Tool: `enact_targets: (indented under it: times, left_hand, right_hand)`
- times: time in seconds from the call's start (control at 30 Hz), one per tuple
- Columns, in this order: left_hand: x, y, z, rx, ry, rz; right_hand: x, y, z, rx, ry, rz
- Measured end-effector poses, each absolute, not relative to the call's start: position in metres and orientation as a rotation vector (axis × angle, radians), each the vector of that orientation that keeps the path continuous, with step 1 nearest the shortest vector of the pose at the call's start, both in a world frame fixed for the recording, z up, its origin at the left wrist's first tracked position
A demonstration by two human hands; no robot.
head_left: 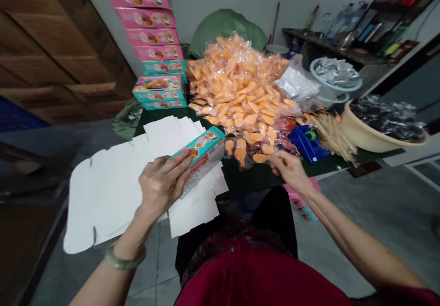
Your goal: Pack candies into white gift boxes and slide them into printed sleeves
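Observation:
My left hand (pixel 165 182) is closed around a small teal and pink printed carton (pixel 206 142), which lies tilted over flat white cardboard blanks (pixel 113 177). A green bangle circles my left wrist. At the table's front edge, the fingers of my right hand (pixel 288 171) are pinched at the end of an orange piece in clear wrap (pixel 261 158). Beside it lie more wrapped orange pieces (pixel 240 152), at the foot of a large heap of the same packets (pixel 240 81). Whether the carton holds anything is hidden from me.
Pink and teal cartons (pixel 151 35) are stacked at the back left. To the right are a blue tape dispenser (pixel 307 144), thin wooden sticks (pixel 335 134), a cream basin (pixel 385 136) of dark packets and a light-blue basin (pixel 335 84). Brown boxes (pixel 51 35) stand at far left.

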State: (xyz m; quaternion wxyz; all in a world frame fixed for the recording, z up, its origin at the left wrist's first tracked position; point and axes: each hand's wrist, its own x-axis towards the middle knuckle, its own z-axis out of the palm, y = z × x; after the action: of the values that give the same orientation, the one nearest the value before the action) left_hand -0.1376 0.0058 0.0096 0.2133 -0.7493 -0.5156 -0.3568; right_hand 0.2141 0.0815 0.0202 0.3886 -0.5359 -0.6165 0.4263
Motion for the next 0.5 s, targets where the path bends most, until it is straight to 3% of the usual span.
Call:
enact_targets:
  times: [0.13,0.33,0.5]
  left_hand:
    - [-0.135,0.005,0.008,-2.048,-1.472,-0.968]
    - [-0.134,0.005,0.005,-2.036,-1.516,-0.967]
    - [-0.134,0.005,0.004,-2.016,-1.502,-0.911]
  right_hand:
    - [0.090,0.093,0.051,-0.938,-1.497,1.521]
    - [0.036,0.112,0.052,-1.315,-1.390,1.412]
    - [0.036,0.102,0.038,-1.460,-1.110,1.727]
